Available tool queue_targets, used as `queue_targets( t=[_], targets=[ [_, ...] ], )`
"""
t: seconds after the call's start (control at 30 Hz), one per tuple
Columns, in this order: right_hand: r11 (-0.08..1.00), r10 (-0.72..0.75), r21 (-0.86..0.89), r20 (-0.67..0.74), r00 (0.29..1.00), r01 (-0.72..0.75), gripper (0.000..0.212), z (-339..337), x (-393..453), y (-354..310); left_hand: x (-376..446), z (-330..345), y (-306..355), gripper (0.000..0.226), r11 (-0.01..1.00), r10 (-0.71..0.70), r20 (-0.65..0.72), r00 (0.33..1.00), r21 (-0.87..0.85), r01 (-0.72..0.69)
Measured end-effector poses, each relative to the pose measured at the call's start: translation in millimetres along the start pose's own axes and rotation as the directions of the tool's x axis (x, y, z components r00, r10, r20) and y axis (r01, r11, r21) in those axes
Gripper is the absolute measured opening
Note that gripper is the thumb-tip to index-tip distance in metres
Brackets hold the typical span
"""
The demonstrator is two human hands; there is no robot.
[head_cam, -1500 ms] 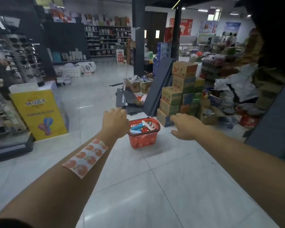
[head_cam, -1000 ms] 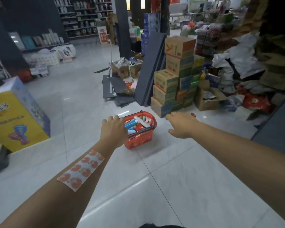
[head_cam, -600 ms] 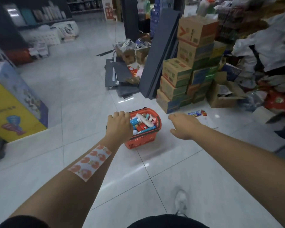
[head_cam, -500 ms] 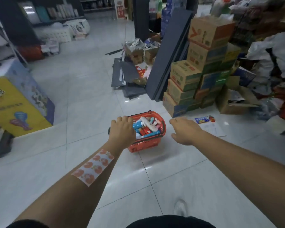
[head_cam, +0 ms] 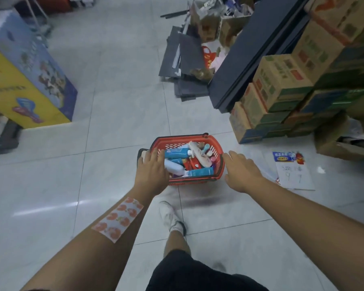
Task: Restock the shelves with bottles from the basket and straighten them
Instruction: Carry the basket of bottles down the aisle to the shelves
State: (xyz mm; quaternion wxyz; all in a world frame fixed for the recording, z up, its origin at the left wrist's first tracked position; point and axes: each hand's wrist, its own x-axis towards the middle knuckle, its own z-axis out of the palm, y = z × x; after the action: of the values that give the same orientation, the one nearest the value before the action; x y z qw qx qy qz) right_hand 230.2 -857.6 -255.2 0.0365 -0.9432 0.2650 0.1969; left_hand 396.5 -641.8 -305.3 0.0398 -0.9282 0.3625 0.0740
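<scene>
Both hands at red basket (head_cam: 218, 151) of bottles (head_cam: 200, 155).
Left hand (head_cam: 152, 172) over its left rim, right hand (head_cam: 241, 172) just right; both grips released, empty.

Red plastic basket (head_cam: 218, 147) on the floor, heaped with jumbled bottles (head_cam: 199, 154).

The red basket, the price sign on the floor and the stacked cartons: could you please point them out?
Basket (head_cam: 198, 180): head view, near rim.
Price sign (head_cam: 292, 175): head view, white lower half.
Cartons (head_cam: 282, 76): head view, top of a middle box.
</scene>
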Motion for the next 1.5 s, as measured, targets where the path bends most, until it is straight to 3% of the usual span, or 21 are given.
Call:
queue_targets(
  t=[0.23, 0.4, 0.53, 0.67, 0.8, 0.93, 1.1, 1.2, 1.27, 1.5],
  targets=[
    [0.987, 0.065, 0.145, 0.032, 0.997, -0.069, 0.061, 39.3, 144.6, 4.2, 138.6, 67.3, -45.8, 0.061, 0.997, -0.054, 0.134, 0.989, -0.042, 0.06],
    [0.962, 0.112, 0.245, 0.036, 0.993, -0.117, 0.059, 87.5, 246.5, 17.6, 221.7, 124.1, -53.5, 0.062, 0.975, -0.113, 0.235, 0.965, -0.162, 0.153],
    [0.962, 0.126, 0.239, 0.049, 0.991, -0.134, 0.063, 141.7, 322.5, 39.8, 269.1, 190.3, -50.0, 0.063, 0.95, -0.155, 0.3, 0.941, -0.215, 0.224],
    [0.955, 0.118, 0.267, 0.061, 0.991, -0.13, 0.069, 198.9, 382.9, 56.5, 299.7, 256.5, -46.8, 0.067, 0.902, -0.274, 0.377, 0.884, -0.218, 0.373],
    [0.924, 0.19, 0.314, 0.114, 0.975, -0.217, 0.07, 253.0, 424.5, 71.1, 316.3, 318.4, -56.9, 0.08, 0.813, -0.387, 0.425, 0.818, -0.263, 0.52],
    [0.815, 0.335, 0.433, 0.191, 0.923, -0.385, 0.073, 302.6, 452.7, 83.7, 327.7, 363.6, -62.1, 0.09, 0.702, -0.519, 0.416, 0.746, -0.29, 0.65],
    [0.543, 0.461, 0.629, 0.33, 0.824, -0.556, 0.066, 342.0, 475.5, 88.4, 344.0, 387.5, -63.9, 0.087, 0.606, -0.638, 0.385, 0.667, -0.284, 0.743],
    [0.467, 0.519, 0.63, 0.372, 0.769, -0.62, 0.051, 352.7, 479.8, 99.2, 345.8, 394.9, -79.8, 0.067, 0.39, -0.702, 0.439, 0.561, -0.422, 0.818],
    [0.482, 0.509, 0.596, 0.406, 0.759, -0.642, 0.05, 356.0, 479.0, 106.3, 341.3, 395.2, -89.7, 0.061, 0.29, -0.668, 0.527, 0.525, -0.465, 0.837],
    [0.658, 0.452, 0.466, 0.385, 0.805, -0.592, 0.053, 353.6, 479.6, 109.7, 343.2, 385.7, -98.2, 0.052, 0.432, -0.605, 0.571, 0.555, -0.349, 0.831]
  ],
)
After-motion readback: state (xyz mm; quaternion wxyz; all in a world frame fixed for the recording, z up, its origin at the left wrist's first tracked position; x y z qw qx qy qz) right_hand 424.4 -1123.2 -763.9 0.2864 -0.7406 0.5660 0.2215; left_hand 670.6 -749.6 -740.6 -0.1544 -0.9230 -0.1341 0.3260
